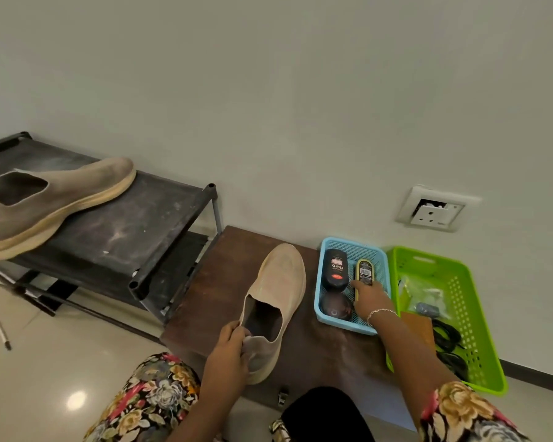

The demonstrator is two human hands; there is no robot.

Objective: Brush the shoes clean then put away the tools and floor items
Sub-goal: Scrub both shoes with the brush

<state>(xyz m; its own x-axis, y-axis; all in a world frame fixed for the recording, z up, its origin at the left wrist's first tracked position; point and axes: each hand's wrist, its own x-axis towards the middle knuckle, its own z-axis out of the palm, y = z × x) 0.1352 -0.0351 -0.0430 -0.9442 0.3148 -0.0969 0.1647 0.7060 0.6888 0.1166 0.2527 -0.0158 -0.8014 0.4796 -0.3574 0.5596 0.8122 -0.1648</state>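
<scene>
Shoe brush (364,272) — lying in the blue basket (351,243) with its long axis running away from the person, far end toward the wall, near end under the right hand (373,300). The right hand is the nearer one and is already on it: thumb on the brush's left edge, the other fingers (380,287) over its right edge, a narrow grasp about the near half. Whether the brush has left the basket floor cannot be told. Just left of the thumb stands a dark polish bottle (334,270); just nearer than it, beside the heel of the hand, lies a round tin (336,307).

The shoe (280,288) lies to the left of those fingers, on the brown board (316,352), toe pointing toward the wall, roughly parallel to the brush. The left hand (229,352) holds its heel, fingers (237,327) curled over the collar edge and into the opening.

The coming move, as judged, is a lift of the brush clear of the basket wall and a short carry leftward to the shoe's upper. A second shoe (45,199) rests on the rack (160,218), well left of both hands — apparently awaiting its turn.
</scene>
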